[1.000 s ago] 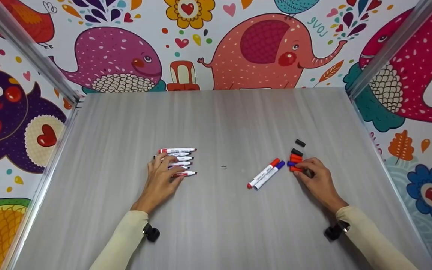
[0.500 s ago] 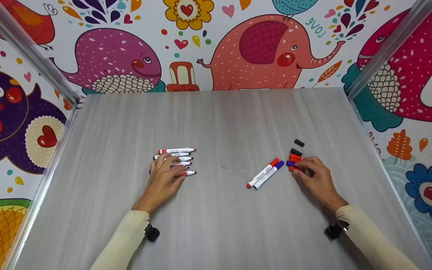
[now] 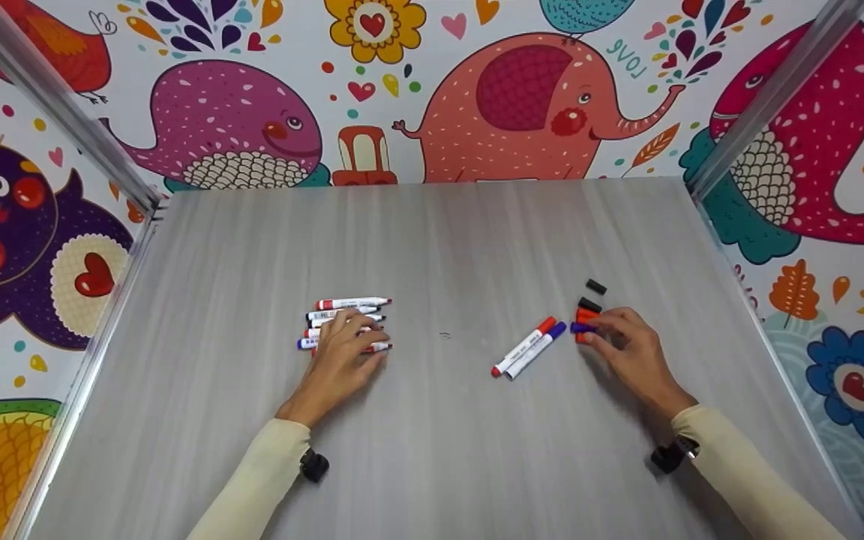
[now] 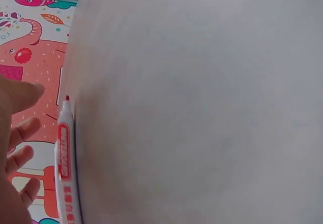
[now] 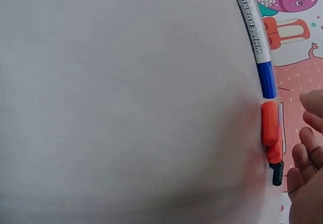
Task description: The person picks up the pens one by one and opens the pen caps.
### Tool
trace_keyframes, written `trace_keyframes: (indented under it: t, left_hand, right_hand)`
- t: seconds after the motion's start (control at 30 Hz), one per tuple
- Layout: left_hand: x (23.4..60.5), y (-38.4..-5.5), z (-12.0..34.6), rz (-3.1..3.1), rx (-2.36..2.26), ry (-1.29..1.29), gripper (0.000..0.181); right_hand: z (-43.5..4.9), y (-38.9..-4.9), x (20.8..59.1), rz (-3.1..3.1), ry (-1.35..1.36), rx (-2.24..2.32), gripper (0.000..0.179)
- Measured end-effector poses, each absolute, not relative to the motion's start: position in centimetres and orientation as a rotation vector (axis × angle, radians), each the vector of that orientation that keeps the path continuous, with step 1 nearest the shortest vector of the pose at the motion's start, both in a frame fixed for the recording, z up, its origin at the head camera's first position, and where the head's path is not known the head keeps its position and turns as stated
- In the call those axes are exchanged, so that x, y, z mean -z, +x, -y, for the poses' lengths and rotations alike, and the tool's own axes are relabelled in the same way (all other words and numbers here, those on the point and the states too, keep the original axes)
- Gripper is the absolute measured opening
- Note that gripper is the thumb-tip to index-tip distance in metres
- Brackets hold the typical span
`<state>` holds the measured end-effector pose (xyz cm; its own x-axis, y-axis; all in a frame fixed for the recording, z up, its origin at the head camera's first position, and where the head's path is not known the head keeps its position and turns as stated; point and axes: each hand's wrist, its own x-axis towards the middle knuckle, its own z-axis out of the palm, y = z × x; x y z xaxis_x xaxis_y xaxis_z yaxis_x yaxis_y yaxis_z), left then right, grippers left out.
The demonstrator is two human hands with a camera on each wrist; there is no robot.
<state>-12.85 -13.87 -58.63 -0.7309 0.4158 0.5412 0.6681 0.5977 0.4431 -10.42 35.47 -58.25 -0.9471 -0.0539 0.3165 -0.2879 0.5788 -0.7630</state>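
In the head view my left hand (image 3: 342, 360) hovers with spread, loosely bent fingers over a row of uncapped whiteboard markers (image 3: 346, 304), covering part of them. The left wrist view shows its fingertips apart with nothing between them, beside a red-lettered marker (image 4: 65, 158) with a bare red tip. My right hand (image 3: 638, 360) is by a group of loose marker caps. Its index fingertip is right at the blue cap (image 3: 580, 328), and its thumb is near the lowest orange-red cap (image 3: 580, 338). In the right wrist view its fingers are loosely bent beside an orange-red cap (image 5: 270, 123).
Between the hands lie two capped markers side by side, one red-capped (image 3: 523, 347) and one blue-capped (image 3: 537, 350). Two black caps, one at the far end (image 3: 596, 286), lie above the coloured ones. A patterned wall stands behind the grey table (image 3: 432, 240).
My left hand has slid a little to the right over the marker row, uncovering the left ends of several markers. The right hand stays almost in place by the caps.
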Motion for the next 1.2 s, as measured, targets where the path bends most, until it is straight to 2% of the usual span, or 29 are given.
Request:
trace_keyframes:
  t: [0.77,1.2]
  left_hand:
    - [58.4,-12.2,7.8,2.525,1.068,-0.944,0.022]
    - [58.9,-12.4,4.6,2.515,1.076,-0.997,0.024]
  right_hand:
    - [-33.4,-11.7,57.4,2.627,0.376,-1.250,0.028]
    - [-32.6,-12.4,57.2,2.768,0.282,-1.229,0.032]
